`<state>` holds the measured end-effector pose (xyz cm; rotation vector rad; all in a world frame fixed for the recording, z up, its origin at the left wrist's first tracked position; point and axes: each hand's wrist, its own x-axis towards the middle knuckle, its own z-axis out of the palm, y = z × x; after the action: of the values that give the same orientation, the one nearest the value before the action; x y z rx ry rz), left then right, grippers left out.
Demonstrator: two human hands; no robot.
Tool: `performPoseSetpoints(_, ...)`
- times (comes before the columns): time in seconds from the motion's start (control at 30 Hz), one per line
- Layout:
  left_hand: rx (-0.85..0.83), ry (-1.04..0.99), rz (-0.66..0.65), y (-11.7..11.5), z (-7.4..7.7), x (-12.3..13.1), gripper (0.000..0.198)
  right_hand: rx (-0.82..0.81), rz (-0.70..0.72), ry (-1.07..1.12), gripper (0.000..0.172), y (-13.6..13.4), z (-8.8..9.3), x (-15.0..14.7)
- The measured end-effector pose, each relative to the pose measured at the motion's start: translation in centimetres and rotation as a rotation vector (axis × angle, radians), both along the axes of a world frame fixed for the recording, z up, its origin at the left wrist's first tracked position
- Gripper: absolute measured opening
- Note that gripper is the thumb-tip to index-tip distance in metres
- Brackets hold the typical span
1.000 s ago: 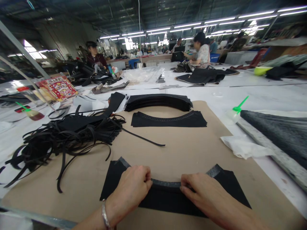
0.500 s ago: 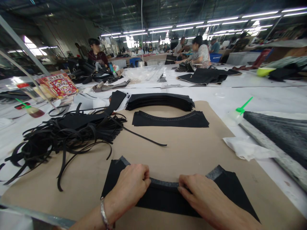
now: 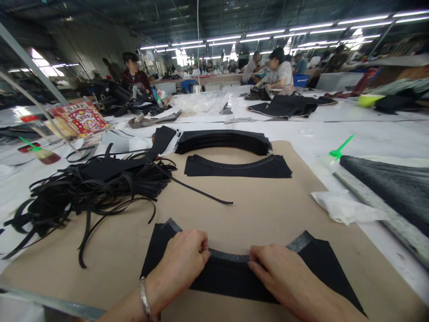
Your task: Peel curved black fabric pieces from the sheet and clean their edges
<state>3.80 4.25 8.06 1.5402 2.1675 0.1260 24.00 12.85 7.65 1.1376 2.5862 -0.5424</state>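
Flat on the tan board (image 3: pixel 268 210) lies a black fabric piece (image 3: pixel 231 281) with a curved upper edge. Along that curve runs a folded grey-backed edge strip (image 3: pixel 229 256), its ends sticking up at both corners. My left hand (image 3: pixel 187 252), with a silver bangle at the wrist, pinches the folded edge left of centre. On the right of the curve, my right hand (image 3: pixel 273 266) pinches the same edge with thumb and fingers. Farther up the board lies another curved black piece (image 3: pixel 237 170) with marks along its curve, in front of a stack of similar pieces (image 3: pixel 223 142).
A tangle of black strips (image 3: pixel 100 188) spreads over the left side. To the right are a glue pot with a green brush (image 3: pixel 336 154), a crumpled white sheet (image 3: pixel 348 208) and a dark grey stack (image 3: pixel 395 192). Several people work at tables behind.
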Motion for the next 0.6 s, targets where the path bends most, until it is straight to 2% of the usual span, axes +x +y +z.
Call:
performPoseSetpoints(0.23, -0.006, 0.007, -0.002, 0.10, -0.38, -0.06, 0.010, 0.002, 0.013, -0.006, 0.026, 0.03, 0.11, -0.04)
performPoseSetpoints(0.43, -0.030, 0.014, -0.012, 0.16, -0.18, 0.13, 0.013, 0.001, 0.006, -0.009, 0.023, -0.06, -0.27, 0.11)
performPoseSetpoints(0.6, -0.026, 0.031, -0.013, 0.09, -0.12, 0.25, 0.016, 0.033, 0.036, 0.028, 0.027, -0.29, -0.29, 0.16)
